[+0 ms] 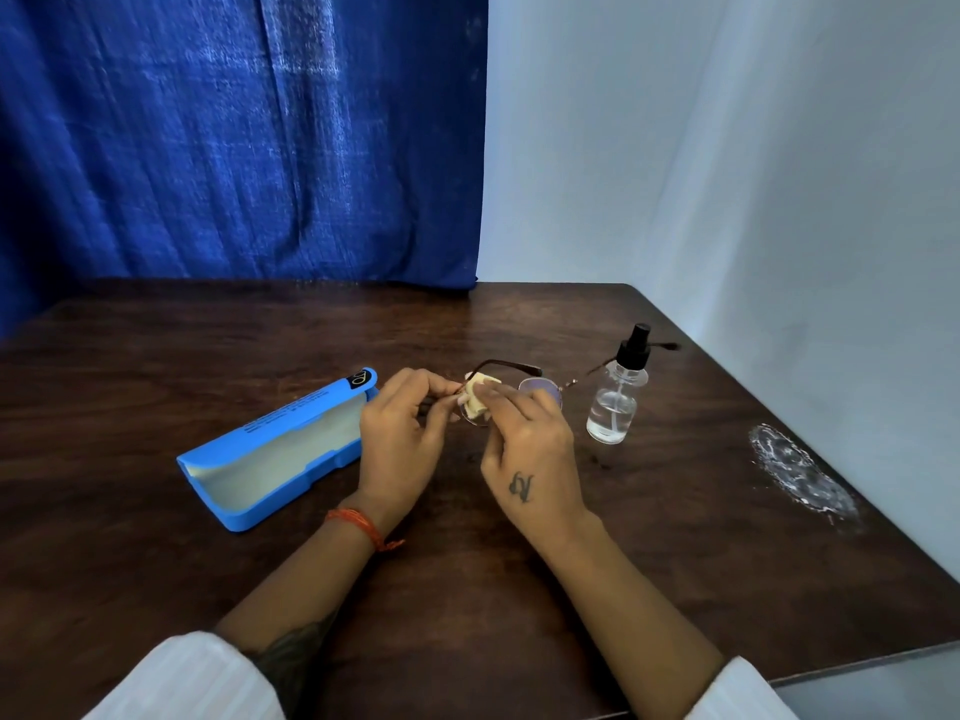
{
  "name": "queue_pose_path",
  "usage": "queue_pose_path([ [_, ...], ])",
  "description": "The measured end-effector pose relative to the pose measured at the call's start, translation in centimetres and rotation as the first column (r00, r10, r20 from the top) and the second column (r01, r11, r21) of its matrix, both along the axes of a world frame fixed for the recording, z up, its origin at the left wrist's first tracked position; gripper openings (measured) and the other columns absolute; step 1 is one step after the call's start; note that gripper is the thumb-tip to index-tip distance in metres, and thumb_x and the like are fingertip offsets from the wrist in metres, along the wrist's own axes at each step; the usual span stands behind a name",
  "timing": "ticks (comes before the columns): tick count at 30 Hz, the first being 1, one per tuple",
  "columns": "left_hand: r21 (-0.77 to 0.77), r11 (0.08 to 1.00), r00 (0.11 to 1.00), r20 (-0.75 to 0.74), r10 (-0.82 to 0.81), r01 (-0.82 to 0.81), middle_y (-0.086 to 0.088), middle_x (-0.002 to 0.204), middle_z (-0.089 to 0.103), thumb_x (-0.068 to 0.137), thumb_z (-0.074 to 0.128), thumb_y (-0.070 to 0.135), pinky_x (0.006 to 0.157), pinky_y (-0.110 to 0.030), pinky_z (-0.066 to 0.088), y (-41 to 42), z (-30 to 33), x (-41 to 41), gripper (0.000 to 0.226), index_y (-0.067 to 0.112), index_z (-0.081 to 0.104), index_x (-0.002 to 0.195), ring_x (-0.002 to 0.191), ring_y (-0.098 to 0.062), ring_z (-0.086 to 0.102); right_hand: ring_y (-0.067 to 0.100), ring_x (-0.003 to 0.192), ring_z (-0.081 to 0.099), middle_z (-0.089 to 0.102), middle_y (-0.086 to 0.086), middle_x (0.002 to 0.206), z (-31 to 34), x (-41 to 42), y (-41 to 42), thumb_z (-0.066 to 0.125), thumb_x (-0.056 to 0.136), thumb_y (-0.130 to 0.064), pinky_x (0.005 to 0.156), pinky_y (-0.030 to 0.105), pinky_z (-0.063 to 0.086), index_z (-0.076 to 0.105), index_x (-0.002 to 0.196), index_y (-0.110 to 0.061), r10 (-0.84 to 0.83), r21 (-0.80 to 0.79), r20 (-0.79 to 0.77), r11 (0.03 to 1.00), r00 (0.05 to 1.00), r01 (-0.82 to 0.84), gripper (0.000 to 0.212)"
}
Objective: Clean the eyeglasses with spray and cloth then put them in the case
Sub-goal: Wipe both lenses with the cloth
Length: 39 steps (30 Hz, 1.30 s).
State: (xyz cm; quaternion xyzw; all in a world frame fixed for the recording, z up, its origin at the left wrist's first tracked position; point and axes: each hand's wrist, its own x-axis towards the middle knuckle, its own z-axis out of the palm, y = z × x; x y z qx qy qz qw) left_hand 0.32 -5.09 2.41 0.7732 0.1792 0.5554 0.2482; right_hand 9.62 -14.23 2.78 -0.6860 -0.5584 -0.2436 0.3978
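Eyeglasses (540,389): thin dark metal frame, rounded clear lenses, held just above the bench at centre frame; one temple arcs back over the hands, the other runs right behind the bottle
Cloth (477,396): small cream wad, soft and crumpled, pressed on the left lens
Left hand (400,426): fingers closed on the frame's left edge, orange thread band at the wrist
Right hand (530,444): fingers pinched shut on the cloth, covering much of that lens; dark tattoo on its back
Case (270,449): bright blue hard shell, long and boxy, lid open, pale grey lining, lying left of centre, just beside the left hand
Spray bottle (615,402): clear glass, round, black pump top, part filled with clear liquid, upright right of the glasses
Bench (130,381): dark brown wood, grained; white chalky smear at right edge
Backdrop: blue curtain upper left, pale wall upper right
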Motion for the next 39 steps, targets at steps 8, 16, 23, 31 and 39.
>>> queue_pose_path([
  [8,-0.078,0.997,0.999,0.032,-0.008,0.011,-0.006,0.079,0.063,0.079,0.066,0.002,0.061,-0.009,0.049,0.4,0.0,-0.1,0.005,0.006,0.064,0.081,0.071,-0.013,0.063,0.020,0.080,0.059,0.073,0.002,0.085,0.3,0.8,-0.8,0.041,0.068,0.001,0.074,0.027,0.049,0.072,0.082,-0.005,0.138,0.045,0.022,0.989,0.990,-0.139,0.035],
  [16,-0.088,0.996,0.999,0.037,-0.024,0.027,-0.005,0.079,0.062,0.079,0.067,0.005,0.058,-0.012,0.051,0.5,-0.1,0.0,0.007,0.011,0.064,0.081,0.067,-0.013,0.063,0.026,0.078,0.060,0.071,0.010,0.092,0.0,0.2,0.0,0.040,0.069,-0.001,0.078,0.030,0.046,0.070,0.095,-0.001,-0.003,0.024,0.063,1.000,0.998,0.001,0.039],
  [23,-0.124,0.992,0.997,0.071,-0.026,0.035,-0.010,0.083,0.064,0.080,0.066,0.006,0.061,-0.020,0.055,0.5,0.0,0.1,0.009,0.014,0.063,0.082,0.067,-0.015,0.064,0.023,0.076,0.060,0.073,0.004,0.089,0.4,0.2,-0.1,0.043,0.068,-0.003,0.074,0.022,0.045,0.073,0.088,-0.004,0.124,0.063,-0.007,0.990,0.992,-0.123,0.036],
  [31,-0.055,0.998,0.999,0.041,-0.026,0.028,-0.003,0.082,0.061,0.080,0.066,0.001,0.060,-0.021,0.054,0.7,0.2,0.0,0.007,0.008,0.064,0.081,0.068,-0.014,0.063,0.027,0.075,0.061,0.073,0.007,0.079,0.2,0.7,-0.3,0.045,0.070,-0.006,0.071,0.030,0.050,0.073,0.082,-0.003,0.029,0.117,0.045,0.993,0.999,-0.034,0.030],
  [39,-0.017,0.999,0.999,0.026,-0.033,0.034,-0.005,0.081,0.061,0.080,0.066,0.005,0.061,-0.024,0.055,0.5,0.1,-0.1,0.005,0.009,0.064,0.081,0.065,-0.015,0.063,0.022,0.078,0.060,0.073,0.005,0.092,0.2,0.0,0.1,0.045,0.073,-0.007,0.072,0.028,0.049,0.073,0.094,-0.006,0.071,0.061,-0.023,0.996,0.997,-0.070,0.035],
])
